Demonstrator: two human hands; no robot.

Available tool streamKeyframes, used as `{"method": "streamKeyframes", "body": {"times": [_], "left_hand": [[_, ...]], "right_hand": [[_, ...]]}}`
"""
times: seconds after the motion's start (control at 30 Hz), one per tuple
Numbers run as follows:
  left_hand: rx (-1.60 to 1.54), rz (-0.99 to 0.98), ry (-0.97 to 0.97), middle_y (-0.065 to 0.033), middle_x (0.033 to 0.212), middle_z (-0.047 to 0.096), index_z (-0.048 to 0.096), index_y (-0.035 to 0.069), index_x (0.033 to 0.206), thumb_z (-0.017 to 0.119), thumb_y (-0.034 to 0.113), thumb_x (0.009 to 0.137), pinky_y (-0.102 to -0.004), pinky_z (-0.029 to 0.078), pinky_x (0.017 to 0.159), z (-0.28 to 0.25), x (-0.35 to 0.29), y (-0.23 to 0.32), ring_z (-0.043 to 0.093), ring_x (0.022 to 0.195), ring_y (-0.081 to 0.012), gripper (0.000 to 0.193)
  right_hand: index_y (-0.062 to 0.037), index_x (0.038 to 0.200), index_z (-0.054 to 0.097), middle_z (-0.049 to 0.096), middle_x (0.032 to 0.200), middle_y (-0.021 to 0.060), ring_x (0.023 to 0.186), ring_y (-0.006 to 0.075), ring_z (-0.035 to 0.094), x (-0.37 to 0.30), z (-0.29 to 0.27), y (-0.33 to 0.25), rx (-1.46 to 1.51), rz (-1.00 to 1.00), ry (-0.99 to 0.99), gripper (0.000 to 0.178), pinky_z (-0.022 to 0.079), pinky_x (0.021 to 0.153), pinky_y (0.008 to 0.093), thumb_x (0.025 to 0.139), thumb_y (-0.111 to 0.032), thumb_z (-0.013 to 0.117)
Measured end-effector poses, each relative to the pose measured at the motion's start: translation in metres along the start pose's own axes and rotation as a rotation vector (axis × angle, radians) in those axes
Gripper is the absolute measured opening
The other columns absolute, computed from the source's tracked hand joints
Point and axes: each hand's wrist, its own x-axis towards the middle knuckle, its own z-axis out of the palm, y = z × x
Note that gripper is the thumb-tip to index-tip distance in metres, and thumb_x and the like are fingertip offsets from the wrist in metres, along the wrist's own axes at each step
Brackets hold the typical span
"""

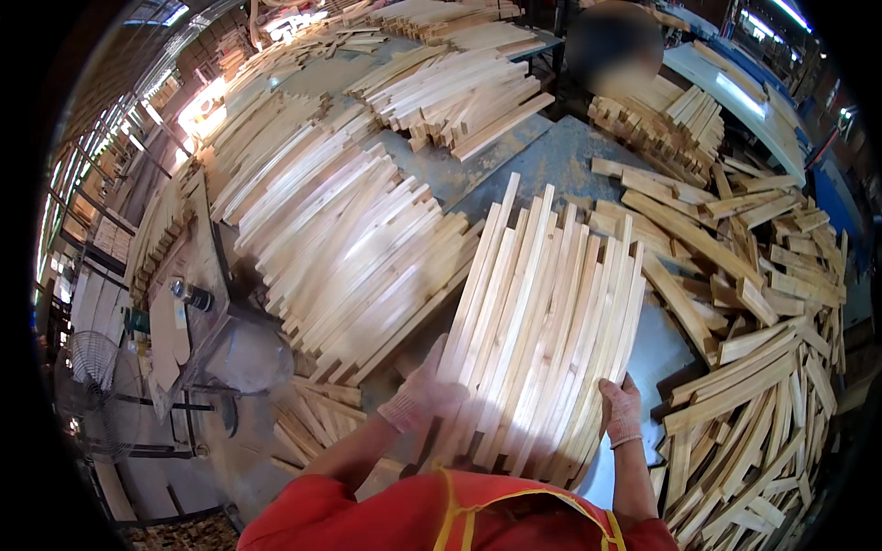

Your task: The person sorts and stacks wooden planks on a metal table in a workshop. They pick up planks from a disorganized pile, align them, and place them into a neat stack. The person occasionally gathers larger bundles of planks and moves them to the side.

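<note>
A row of long, pale wooden strips (542, 340) lies side by side in front of me, with uneven far ends. My left hand (424, 390), in a light glove, holds the left edge of this row, some of its fingers hidden by the wood. At the opposite edge my right hand (622, 409), also gloved, grips the outermost strips with its thumb on the side facing me. The strips' near ends come close to my red clothing.
Left of the row, a broad layer of similar strips (340, 248) covers the table. Loose wood pieces (753, 404) are heaped at the right. More stacks (455, 96) stand farther back, near a person (616, 50). A fan (96, 390) and a dark bottle (191, 295) are at left.
</note>
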Motion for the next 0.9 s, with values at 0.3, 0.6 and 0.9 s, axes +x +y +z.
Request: {"method": "streamKeyframes", "body": {"times": [0.3,0.6,0.9], "left_hand": [[-0.223,0.245,-0.042,-0.0091,0.156,0.051,0.024,0.005,0.169,0.084,0.007,0.081,-0.0406,0.041,0.121,-0.098,0.158,0.168,0.049,0.145,-0.0235,0.106],[-0.245,0.269,0.157,-0.0117,0.13,0.07,0.055,0.005,0.15,0.079,0.014,0.093,-0.0403,0.054,0.108,-0.312,0.442,0.361,0.067,0.12,-0.0256,0.063],[0.426,0.192,0.343,0.0031,0.103,0.066,0.071,0.008,0.111,0.069,0.035,0.102,-0.0298,0.05,0.086,-0.427,0.554,0.338,0.061,0.098,-0.0093,0.029]], "right_hand": [[0.0088,0.15,0.05,0.068,0.133,0.0163,0.118,0.0241,0.067,0.153,0.198,-0.15,-0.236,-0.272,-0.149,0.07,0.051,0.107,0.0348,0.087,-0.012,0.072],[0.003,0.143,0.062,0.069,0.137,0.0087,0.126,0.0203,0.062,0.436,0.485,-0.296,-0.129,-0.423,-0.394,0.055,0.046,0.113,0.0353,0.099,-0.028,0.067],[-0.0057,0.133,0.069,0.07,0.136,0.0084,0.13,0.0255,0.063,0.527,0.512,-0.195,0.362,-0.071,-0.515,0.038,0.049,0.114,0.0436,0.102,-0.028,0.066]]}}
